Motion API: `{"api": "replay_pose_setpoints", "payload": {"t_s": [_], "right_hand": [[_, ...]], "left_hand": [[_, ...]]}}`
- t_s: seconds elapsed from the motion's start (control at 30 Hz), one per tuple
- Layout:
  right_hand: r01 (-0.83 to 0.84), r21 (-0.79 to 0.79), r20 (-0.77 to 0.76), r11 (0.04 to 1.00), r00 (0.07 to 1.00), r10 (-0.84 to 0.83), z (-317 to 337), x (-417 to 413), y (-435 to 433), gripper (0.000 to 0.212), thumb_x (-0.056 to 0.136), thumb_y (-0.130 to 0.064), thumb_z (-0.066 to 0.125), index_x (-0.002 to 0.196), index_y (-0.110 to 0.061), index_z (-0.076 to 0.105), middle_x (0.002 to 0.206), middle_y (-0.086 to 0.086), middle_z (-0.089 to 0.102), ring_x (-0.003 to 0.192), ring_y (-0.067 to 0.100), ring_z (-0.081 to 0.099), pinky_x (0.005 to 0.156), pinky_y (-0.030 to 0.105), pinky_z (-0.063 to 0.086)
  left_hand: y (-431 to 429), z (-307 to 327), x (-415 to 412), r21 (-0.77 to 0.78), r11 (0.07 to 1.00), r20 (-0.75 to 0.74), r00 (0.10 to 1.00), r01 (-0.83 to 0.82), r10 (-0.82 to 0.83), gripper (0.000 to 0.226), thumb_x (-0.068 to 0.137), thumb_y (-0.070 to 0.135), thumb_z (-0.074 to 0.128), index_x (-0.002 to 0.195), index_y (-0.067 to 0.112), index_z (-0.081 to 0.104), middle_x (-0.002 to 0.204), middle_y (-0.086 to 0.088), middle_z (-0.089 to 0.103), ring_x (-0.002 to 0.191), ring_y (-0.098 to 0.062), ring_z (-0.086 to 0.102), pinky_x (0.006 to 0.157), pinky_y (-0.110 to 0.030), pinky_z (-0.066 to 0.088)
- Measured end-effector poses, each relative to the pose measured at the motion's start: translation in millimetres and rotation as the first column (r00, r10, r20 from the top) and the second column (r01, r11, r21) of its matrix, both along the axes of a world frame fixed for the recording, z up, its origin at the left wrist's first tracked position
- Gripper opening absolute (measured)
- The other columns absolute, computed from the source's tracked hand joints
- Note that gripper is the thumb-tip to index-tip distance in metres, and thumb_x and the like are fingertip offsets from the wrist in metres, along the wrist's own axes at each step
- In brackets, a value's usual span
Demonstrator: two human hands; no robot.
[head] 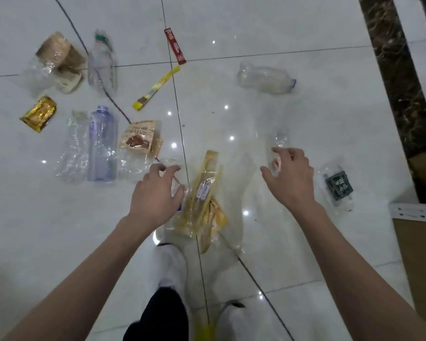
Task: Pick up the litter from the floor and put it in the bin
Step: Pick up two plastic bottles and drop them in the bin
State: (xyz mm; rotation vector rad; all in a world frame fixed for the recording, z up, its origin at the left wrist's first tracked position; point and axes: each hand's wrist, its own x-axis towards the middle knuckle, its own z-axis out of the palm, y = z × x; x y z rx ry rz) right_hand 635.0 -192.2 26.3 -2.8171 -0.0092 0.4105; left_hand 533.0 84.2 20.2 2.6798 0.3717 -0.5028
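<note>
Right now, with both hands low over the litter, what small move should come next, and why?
Probably close the left hand on the clear wrapper with yellow strips: its curled fingers are right beside it, and it lies on the floor. I cannot tell if they grip yet.

Bare floor (pixel 317 114) lies open across the centre and right of the frame, save one bottle (pixel 266 78). Litter (pixel 138 136) crowds the upper left, a cable (pixel 117 107) running through it. A yellow wrapper (pixel 204 193) occupies lower centre; cardboard (pixel 418 254) lines the lower right edge.
</note>
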Motion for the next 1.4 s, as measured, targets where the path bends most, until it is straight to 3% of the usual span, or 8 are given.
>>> {"api": "replay_pose_setpoints", "payload": {"t_s": [0.27, 0.37, 0.57, 0.77, 0.87, 0.97, 1.2, 1.4], "right_hand": [[0.211, -0.145, 0.079, 0.967, 0.976, -0.201, -126, 62, -23, 0.092, 0.082, -0.047, 0.071, 0.153, -0.015, 0.024, 0.155, 0.023, 0.02, 0.131, 0.046, 0.036, 0.111, 0.052, 0.028], [0.343, -0.12, 0.032, 0.932, 0.939, -0.342, -153, 75, -23, 0.108, 0.077, -0.057, 0.072, 0.155, -0.012, 0.013, 0.154, 0.024, 0.024, 0.133, 0.047, 0.038, 0.11, 0.054, 0.028], [0.382, -0.06, 0.017, 0.922, 0.924, -0.382, -174, 75, -16, 0.079, 0.082, -0.039, 0.062, 0.146, -0.01, 0.025, 0.135, 0.024, 0.046, 0.121, 0.046, 0.049, 0.097, 0.053, 0.041], [0.249, 0.039, 0.097, 0.968, 0.963, -0.251, -139, 81, 16, 0.083, 0.084, -0.045, 0.066, 0.149, -0.016, 0.024, 0.14, 0.02, 0.046, 0.124, 0.042, 0.05, 0.096, 0.052, 0.043], [0.167, 0.101, 0.113, 0.981, 0.977, -0.178, -119, 83, 42, 0.083, 0.084, -0.047, 0.067, 0.15, -0.019, 0.025, 0.141, 0.015, 0.048, 0.126, 0.038, 0.051, 0.097, 0.05, 0.044], [0.109, 0.146, 0.12, 0.983, 0.985, -0.127, -105, 83, 67, 0.083, 0.083, -0.049, 0.067, 0.149, -0.022, 0.025, 0.141, 0.012, 0.049, 0.126, 0.036, 0.051, 0.096, 0.048, 0.044], [0.056, 0.236, 0.12, 0.97, 0.989, -0.086, -68, 75, 91, 0.083, 0.083, -0.051, 0.067, 0.15, -0.026, 0.025, 0.14, 0.007, 0.05, 0.121, 0.031, 0.056, 0.094, 0.046, 0.047], [0.128, 0.265, 0.035, 0.956, 0.989, -0.142, 50, 29, 85, 0.083, 0.083, -0.05, 0.069, 0.15, -0.025, 0.026, 0.138, 0.007, 0.052, 0.117, 0.029, 0.058, 0.095, 0.046, 0.049]], "left_hand": [[7, -121, 9, 0.143, 0.984, 0.008, 0.995, -0.103, 0.103, 0.087, 0.082, 0.068, 0.053, 0.151, 0.027, 0.017, 0.143, -0.02, 0.039, 0.108, -0.042, 0.058, 0.081, -0.047, 0.049], [8, -139, 4, 0.189, 0.97, 0.009, 0.988, -0.15, 0.151, 0.102, 0.08, 0.078, 0.046, 0.155, 0.025, 0.001, 0.136, -0.018, 0.046, 0.1, -0.038, 0.062, 0.073, -0.044, 0.051], [15, -146, -1, 0.084, 0.968, 0.034, 0.971, -0.237, 0.235, 0.104, 0.087, 0.053, 0.059, 0.151, 0.035, -0.021, 0.116, -0.011, 0.051, 0.08, -0.029, 0.062, 0.058, -0.035, 0.047], [40, -119, 4, -0.034, 0.933, 0.227, 0.906, -0.358, 0.356, 0.106, 0.076, 0.05, 0.072, 0.152, 0.023, 0.004, 0.11, 0.002, 0.063, 0.091, -0.026, 0.065, 0.071, -0.041, 0.052], [57, -110, 16, -0.006, 0.914, 0.253, 0.884, -0.405, 0.393, 0.082, 0.072, 0.054, 0.075, 0.135, 0.013, 0.04, 0.102, 0.004, 0.066, 0.096, -0.027, 0.063, 0.077, -0.039, 0.048], [70, -100, 26, 0.002, 0.906, 0.26, 0.875, -0.424, 0.409, 0.065, 0.072, 0.055, 0.074, 0.118, 0.014, 0.055, 0.102, 0.002, 0.069, 0.103, -0.029, 0.06, 0.088, -0.039, 0.044], [87, -63, 39, -0.207, 0.847, 0.225, 0.819, -0.489, 0.528, 0.07, 0.065, 0.077, 0.061, 0.116, 0.03, 0.053, 0.091, 0.016, 0.066, 0.092, -0.017, 0.064, 0.084, -0.039, 0.053], [84, 61, 11, -0.174, 0.875, 0.155, 0.865, -0.452, 0.478, 0.093, 0.059, 0.079, 0.056, 0.136, 0.028, 0.041, 0.096, 0.016, 0.057, 0.084, -0.009, 0.057, 0.071, -0.029, 0.041]]}}
